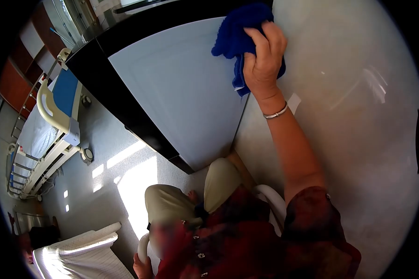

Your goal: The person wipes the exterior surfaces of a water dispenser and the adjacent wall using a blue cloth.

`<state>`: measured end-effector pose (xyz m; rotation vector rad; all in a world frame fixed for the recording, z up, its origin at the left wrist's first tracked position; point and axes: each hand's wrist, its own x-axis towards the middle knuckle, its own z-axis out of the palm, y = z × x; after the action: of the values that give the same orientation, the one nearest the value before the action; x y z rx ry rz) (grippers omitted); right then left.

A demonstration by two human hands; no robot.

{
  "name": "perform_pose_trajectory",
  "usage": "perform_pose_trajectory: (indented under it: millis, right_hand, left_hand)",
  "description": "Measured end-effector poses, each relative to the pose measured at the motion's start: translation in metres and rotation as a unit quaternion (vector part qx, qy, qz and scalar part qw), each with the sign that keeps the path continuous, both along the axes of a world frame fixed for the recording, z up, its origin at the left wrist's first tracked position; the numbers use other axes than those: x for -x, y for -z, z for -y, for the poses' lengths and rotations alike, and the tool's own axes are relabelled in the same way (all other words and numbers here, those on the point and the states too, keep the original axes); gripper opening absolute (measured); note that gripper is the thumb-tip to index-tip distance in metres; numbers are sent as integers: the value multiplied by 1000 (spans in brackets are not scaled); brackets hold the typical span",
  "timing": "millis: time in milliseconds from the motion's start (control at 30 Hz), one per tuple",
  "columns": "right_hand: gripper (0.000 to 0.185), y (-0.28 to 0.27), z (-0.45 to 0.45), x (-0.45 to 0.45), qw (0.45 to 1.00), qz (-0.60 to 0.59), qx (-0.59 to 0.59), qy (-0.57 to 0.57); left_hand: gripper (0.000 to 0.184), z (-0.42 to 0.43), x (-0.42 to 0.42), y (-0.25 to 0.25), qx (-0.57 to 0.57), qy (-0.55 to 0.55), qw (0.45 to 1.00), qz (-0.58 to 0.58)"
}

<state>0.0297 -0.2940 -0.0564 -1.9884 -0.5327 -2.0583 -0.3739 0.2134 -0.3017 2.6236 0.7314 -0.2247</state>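
Observation:
My right hand (264, 58) holds a blue cloth (237, 32) against the upper right corner of a tall cabinet's pale side panel (181, 83), close to the wall. The fingers are bent over the cloth, and part of it hangs below the palm. A metal bangle (275, 110) circles my right wrist. Low in the view, my left hand (143, 267) is at a white curved rail (144, 249), with its fingers partly hidden.
A hospital bed (53, 109) on wheels stands at the left. The beige wall (349, 139) rises close on the right. At the lower left is a white striped sheet (79, 253), with part of another person beside it. Sunlight patches lie on the grey floor (102, 139).

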Motion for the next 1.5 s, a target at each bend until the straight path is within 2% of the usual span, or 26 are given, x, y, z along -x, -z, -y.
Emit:
perform_pose_trajectory:
  millis: [67,133,233,333,467,633,667,733,767,800,867,933,1100,1267,1433,1500]
  right_hand:
    - [37,33,1,1,1000,-23,-9,-8]
    - [34,82,-1,9,994,-89,-57,-9]
    - [28,162,-5,23,982,-173,-81,11]
    - [28,217,-12,45,955,-279,-93,41]
    - [35,262,-14,60,931,-349,-96,47]
    - [38,278,-21,66,895,-414,-166,25]
    - [38,273,-23,66,899,-405,-164,26]
    - [36,262,-25,63,881,-410,-235,1]
    - [36,253,-23,58,884,-394,-251,4]
    - [36,236,-21,54,887,-388,-250,4]
    - [36,187,-17,44,919,-286,-271,-9]
    - [36,133,-12,31,949,-199,-244,-19]
    - [36,-3,-5,11,979,-86,-180,-46]
    - [35,-88,-8,-3,996,-7,-88,-6]
    - [25,-117,-48,17,977,-198,42,-72]
    - [23,-117,-71,17,972,-186,94,-113]
  left_hand:
    - [41,5,-3,-5,11,-13,1000,-8]
    - [42,3,-2,-2,24,-26,999,-14]
    - [44,-2,2,7,-18,3,1000,8]
    - [46,-2,1,4,-6,-8,1000,-20]
    - [47,-10,3,15,-27,11,1000,2]
    - [43,-5,-1,10,7,2,1000,3]
    - [43,-10,2,17,2,10,1000,4]
    - [43,-17,2,27,-7,27,1000,5]
    - [64,19,-13,-27,-2,27,995,-101]
    - [64,19,-14,-28,0,28,995,-94]
    - [64,18,-13,-26,11,34,995,-91]
    - [65,11,-10,-18,10,49,995,-83]
    - [66,13,-11,-18,-5,66,996,-60]
    - [65,15,-9,-21,1,68,996,-61]
    - [63,31,-15,-41,3,41,996,-80]
    - [63,32,-15,-39,8,35,996,-83]
